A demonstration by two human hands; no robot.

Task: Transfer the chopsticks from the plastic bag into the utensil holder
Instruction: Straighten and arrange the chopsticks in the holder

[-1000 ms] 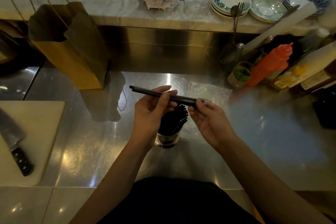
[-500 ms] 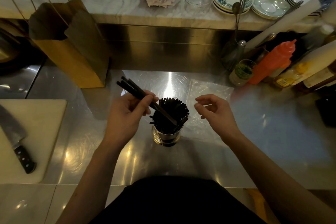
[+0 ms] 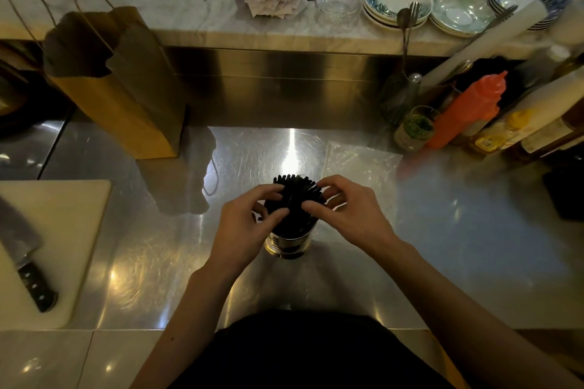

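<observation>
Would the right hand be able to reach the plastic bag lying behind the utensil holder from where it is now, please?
Probably yes. The right hand rests on the chopsticks in the utensil holder, and the plastic bag lies flat just beyond it on bare steel counter, with nothing between.

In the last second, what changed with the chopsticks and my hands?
The pair held level by both hands went into the utensil holder. The left hand and right hand now press around the chopsticks bundle. Plastic bag, knife and paper bag stayed put.
</observation>
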